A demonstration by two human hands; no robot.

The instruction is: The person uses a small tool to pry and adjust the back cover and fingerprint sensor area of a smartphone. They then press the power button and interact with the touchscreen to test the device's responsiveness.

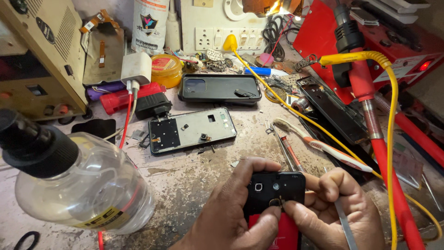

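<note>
My left hand (231,208) holds a small black phone frame (275,189) with camera holes, gripping it from the left with the thumb on its lower edge. My right hand (333,208) pinches the frame's lower right side, and a thin metal tool (344,227) runs along under its fingers. A red piece (282,234) shows below the black frame, between both hands. Everything sits low and centre over the worn bench.
An opened phone chassis (192,129) lies ahead, a black phone case (219,88) behind it. A clear liquid bottle (78,180) stands near left. A toothbrush (323,143), screwdriver (289,150), yellow cable (391,120) and red tool station (397,51) crowd the right. A charger (136,67) lies left.
</note>
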